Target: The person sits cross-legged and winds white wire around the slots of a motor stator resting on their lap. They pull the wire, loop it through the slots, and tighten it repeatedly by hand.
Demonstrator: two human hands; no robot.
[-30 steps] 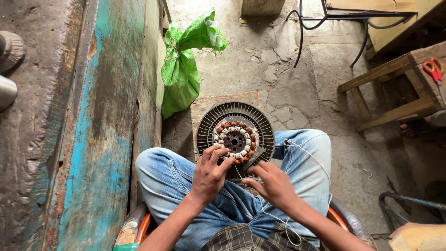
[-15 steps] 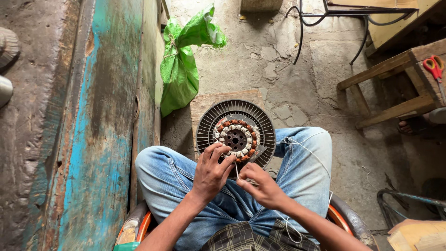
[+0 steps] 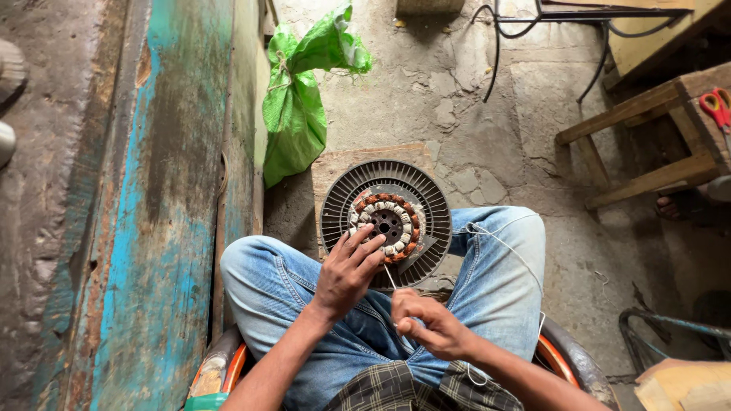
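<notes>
A round dark finned fan motor stator with copper and white windings rests on a wooden block between my knees. My left hand lies on its near rim, fingers spread over the coils. My right hand is drawn back toward my lap, pinching a thin white string that runs taut up to the windings. More of the string loops over my right knee.
A green sack leans on a worn blue-painted wall at left. A wooden stool with red scissors stands at right. Black cables hang at the top. An orange-rimmed seat is beneath me.
My right hand has pulled back from the stator toward my lap, drawing the string taut. My left hand stayed on the stator rim.
</notes>
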